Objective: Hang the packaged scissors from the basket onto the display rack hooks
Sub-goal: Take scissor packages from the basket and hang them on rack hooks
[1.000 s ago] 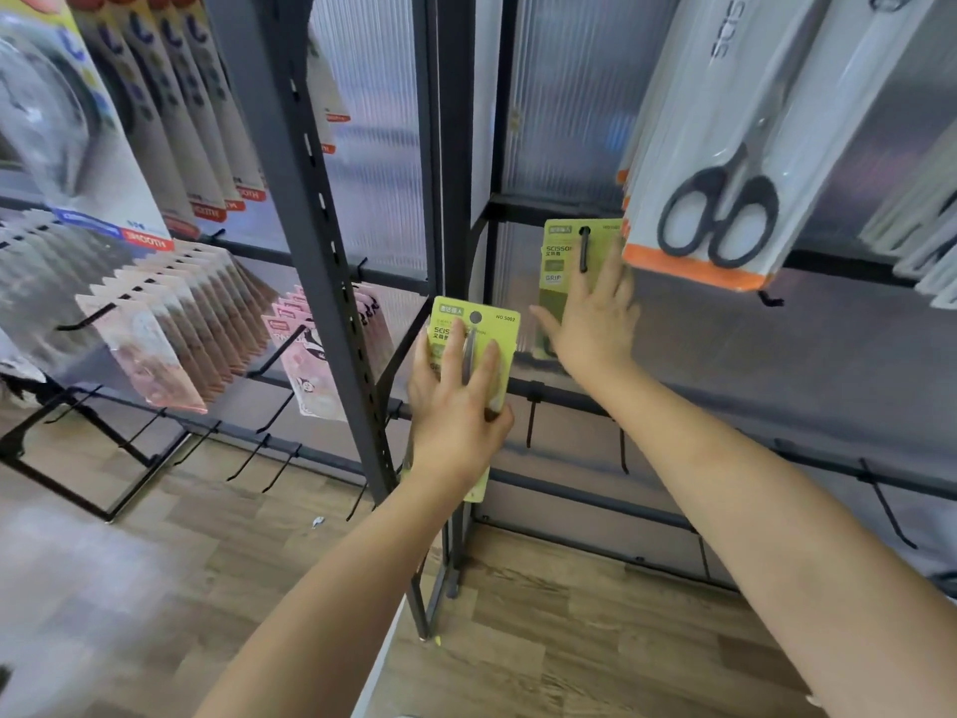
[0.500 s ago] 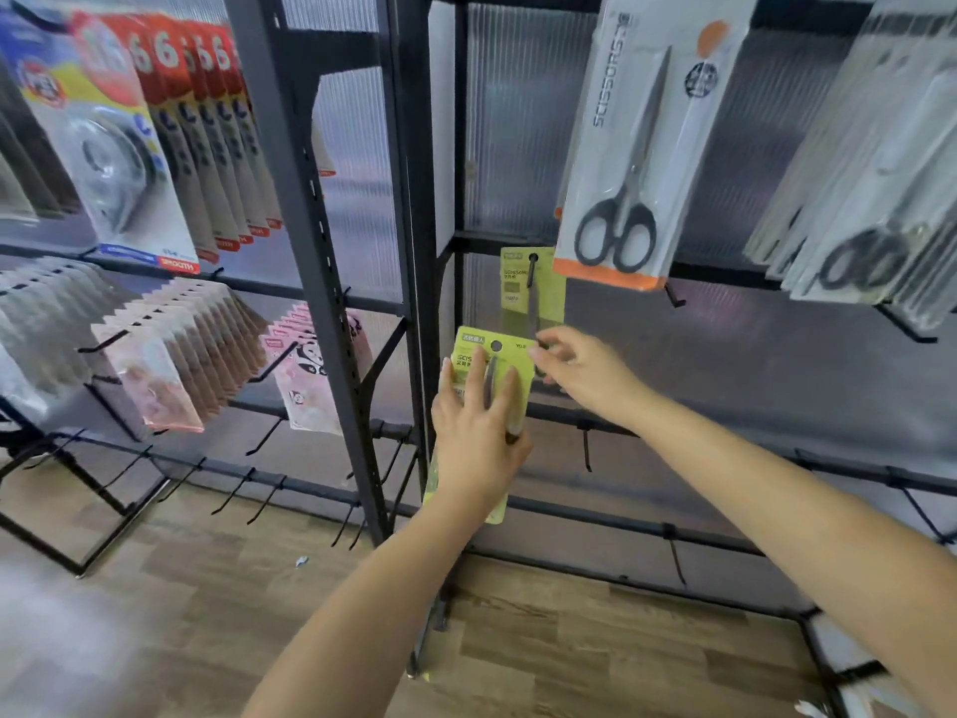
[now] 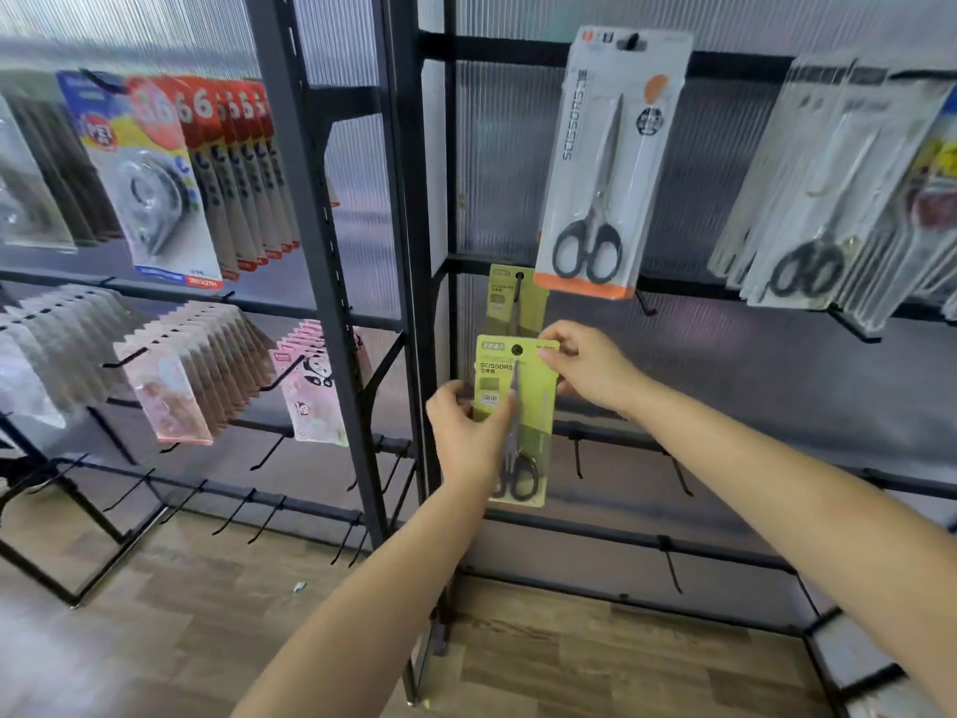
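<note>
Head view: the left hand point(image 3: 468, 437) grips the left edge of the green scissors pack point(image 3: 515, 422), thumb across its front; the right hand point(image 3: 588, 367) pinches the pack's top right corner. The pack is held upright in front of the display rack point(image 3: 409, 251), just below an identical hung pack point(image 3: 512, 298) on its hook point(image 3: 518, 288). To seat it well, align the punched hole with the hook tip, keep the card level and slide it back. The card is lime green, printed SCISSORS, with small dark-handled scissors under clear blister.
</note>
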The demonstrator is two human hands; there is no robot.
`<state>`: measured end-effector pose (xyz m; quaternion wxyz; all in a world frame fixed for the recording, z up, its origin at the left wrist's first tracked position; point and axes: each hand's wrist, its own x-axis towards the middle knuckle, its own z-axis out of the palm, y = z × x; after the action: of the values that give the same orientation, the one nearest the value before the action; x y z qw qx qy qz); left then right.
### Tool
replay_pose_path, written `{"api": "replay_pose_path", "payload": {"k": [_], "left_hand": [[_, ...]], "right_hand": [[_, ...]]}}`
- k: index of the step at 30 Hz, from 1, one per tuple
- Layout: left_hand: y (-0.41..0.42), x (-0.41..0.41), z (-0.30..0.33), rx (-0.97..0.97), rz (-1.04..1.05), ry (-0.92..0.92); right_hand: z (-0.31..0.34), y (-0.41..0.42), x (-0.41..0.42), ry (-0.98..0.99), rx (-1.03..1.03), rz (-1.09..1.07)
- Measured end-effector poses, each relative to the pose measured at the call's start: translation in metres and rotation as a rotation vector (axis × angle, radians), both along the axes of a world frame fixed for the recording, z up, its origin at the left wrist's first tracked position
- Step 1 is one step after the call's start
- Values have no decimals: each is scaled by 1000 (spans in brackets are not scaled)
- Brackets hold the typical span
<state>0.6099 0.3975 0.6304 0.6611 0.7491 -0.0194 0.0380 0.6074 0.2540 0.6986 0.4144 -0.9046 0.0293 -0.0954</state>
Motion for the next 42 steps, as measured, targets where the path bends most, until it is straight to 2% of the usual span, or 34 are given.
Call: {"api": "replay_pose_path", "payload": {"k": [1,3,9,22,27,31,38,42], "left_hand": [[4,4,2,-110,-18,152],[14,13,-3,-181,-75,280],[26,30,-19,-115,-115,274],[1,82,-17,-165,-122,362],[-5,101,-26,-166,-125,294],[-8,111,-29,-192,-156,240],[-12,128,-33,-159,-153,293],[-24,136,-31,-163,-122,347]], "right_hand": [[0,0,2,-8,8,3],[1,2,7,-23,38,4],[-1,3,26,-87,119,-57],[-11,-2,68,-176,111,-287],[-21,0,68,-289,30,-288],[-30,-3,75,-371,80,-332],[-36,-11,99,-301,187,-369],[-32,-15,113,-287,173,-367]]}}
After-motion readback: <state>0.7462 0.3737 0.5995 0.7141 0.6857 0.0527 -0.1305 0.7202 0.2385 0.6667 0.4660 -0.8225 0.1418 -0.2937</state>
